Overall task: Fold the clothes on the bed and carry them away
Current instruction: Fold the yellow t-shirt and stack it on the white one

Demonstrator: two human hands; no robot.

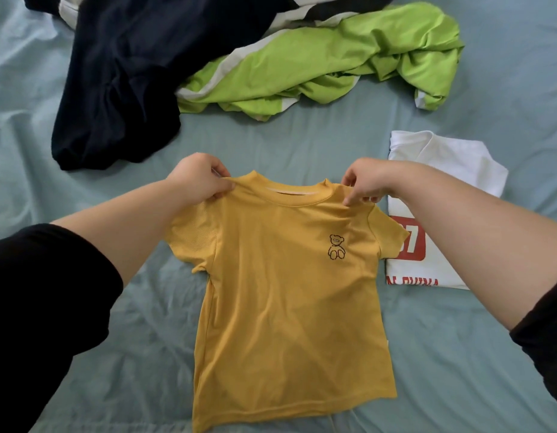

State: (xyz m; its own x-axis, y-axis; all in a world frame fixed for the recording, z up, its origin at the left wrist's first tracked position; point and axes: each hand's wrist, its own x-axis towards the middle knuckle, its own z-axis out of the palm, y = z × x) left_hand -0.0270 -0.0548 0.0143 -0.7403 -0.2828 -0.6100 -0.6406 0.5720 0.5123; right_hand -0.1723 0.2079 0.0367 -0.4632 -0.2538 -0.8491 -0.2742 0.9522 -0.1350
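While the far left comes first, left sleeve [36,307]: black, pushed up the arm, forearm bare.
Dark garment [120,89]: navy-black and crumpled, lying beyond the left grip and off to its left, apart from it; its far end touches the green garment.
Left hand [197,178]: grip clamped on the yellow T-shirt, thumb and curled fingers pinching the shoulder cloth just beside the collar.
Yellow T-shirt [289,292]: strung between the two grips by its shoulders, front showing, collar open at the top, body spreading from the grips back toward the person over the sheet, short sleeves out to either side.
Bear print [336,246]: small dark outline on the chest, nearer the right grip, below it.
Green garment [349,60]: lime with white bands, bunched up, beyond both grips and well apart from them.
Right hand [369,182]: grip clamped on the other shoulder, fingertips pinching the seam by the collar.
White shirt [442,164]: folded, just right of the right grip, partly hidden by that forearm; red printing shows, and the yellow sleeve overlaps its edge.
Right sleeve [543,332]: black, pushed up likewise.
Bed [458,354]: pale blue sheet, wrinkled, under everything.
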